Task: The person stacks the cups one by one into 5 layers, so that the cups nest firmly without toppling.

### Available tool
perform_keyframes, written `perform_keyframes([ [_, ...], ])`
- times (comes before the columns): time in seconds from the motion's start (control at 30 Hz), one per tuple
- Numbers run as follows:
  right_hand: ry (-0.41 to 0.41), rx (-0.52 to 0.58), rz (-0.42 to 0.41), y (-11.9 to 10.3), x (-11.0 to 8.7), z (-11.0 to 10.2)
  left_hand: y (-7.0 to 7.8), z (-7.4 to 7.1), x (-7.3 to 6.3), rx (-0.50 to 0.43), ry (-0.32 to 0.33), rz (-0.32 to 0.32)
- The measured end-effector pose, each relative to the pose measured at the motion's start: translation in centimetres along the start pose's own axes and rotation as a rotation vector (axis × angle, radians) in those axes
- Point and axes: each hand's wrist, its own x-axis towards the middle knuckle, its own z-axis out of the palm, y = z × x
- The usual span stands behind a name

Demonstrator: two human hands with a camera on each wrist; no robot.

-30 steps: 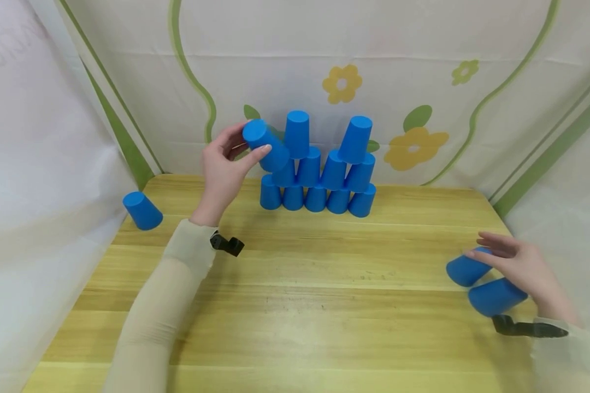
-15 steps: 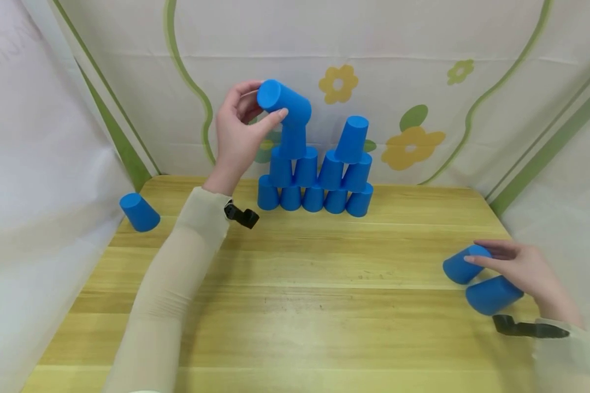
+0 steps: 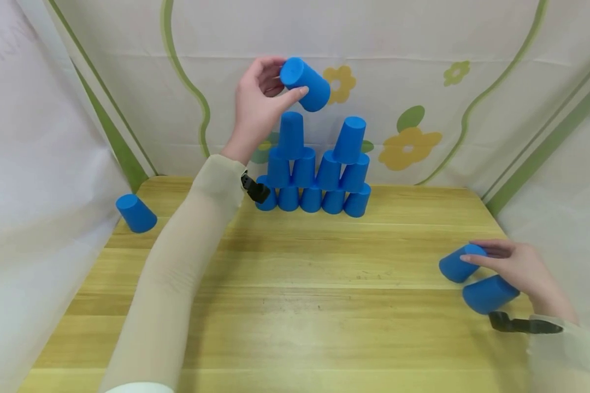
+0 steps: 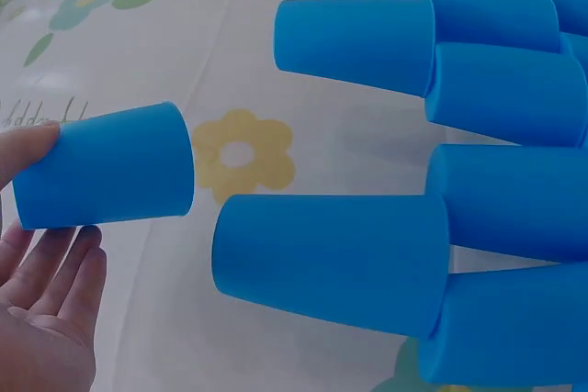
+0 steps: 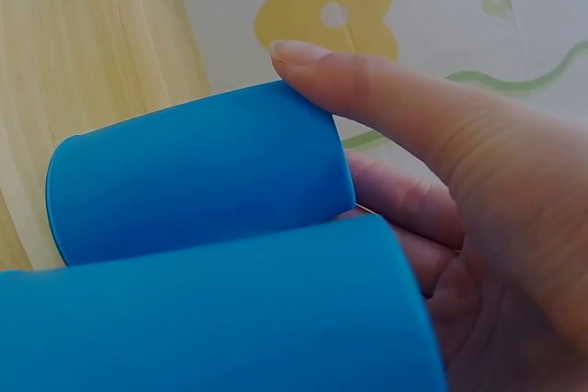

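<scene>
High in the head view my left hand (image 3: 263, 101) holds a blue plastic cup (image 3: 311, 87) between thumb and fingers, its closed base tilted up and to the left. The left wrist view shows this held cup (image 4: 110, 167) apart from the stacked ones. Below it stands a tiered stack of upside-down blue cups (image 3: 303, 168). Two cups form its third tier, a left one (image 3: 291, 136) and a right one (image 3: 350, 141), with a gap between. At the right, my right hand (image 3: 523, 267) has its thumb and fingers around a blue cup (image 5: 202, 167). Another blue cup (image 3: 490, 295) stands just in front of it.
A single upside-down blue cup (image 3: 136, 214) stands near the table's left edge. The wooden table (image 3: 295, 327) is bounded by a white flowered curtain (image 3: 423, 71) close behind the stack. More white cloth (image 3: 44, 191) hangs along the left side.
My left hand has risen and moved right with its cup, from beside the stack's left to above its third tier. The right hand stays around the far cup at the right.
</scene>
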Motion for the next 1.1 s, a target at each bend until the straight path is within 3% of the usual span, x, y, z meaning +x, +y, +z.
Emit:
perform_keyframes([
  [0.23, -0.018, -0.002, 0.001, -0.1, 0.3, 0.0, -1.6, 1.0, 1.1, 0.163, -0.076, -0.028],
  [0.43, -0.022, -0.014, -0.006, -0.3, 0.3, -0.2, -2.9, 1.9, 0.6, 0.329, -0.171, -0.061],
  [0.7, -0.024, -0.014, 0.0, -0.2, 0.4, -0.2, -4.0, 2.8, 0.1, 0.59, -0.3, -0.032],
  [1.1, -0.002, -0.014, -0.018, -0.2, 0.4, -0.1, -4.9, 3.2, -0.3, 0.665, -0.325, -0.049],
])
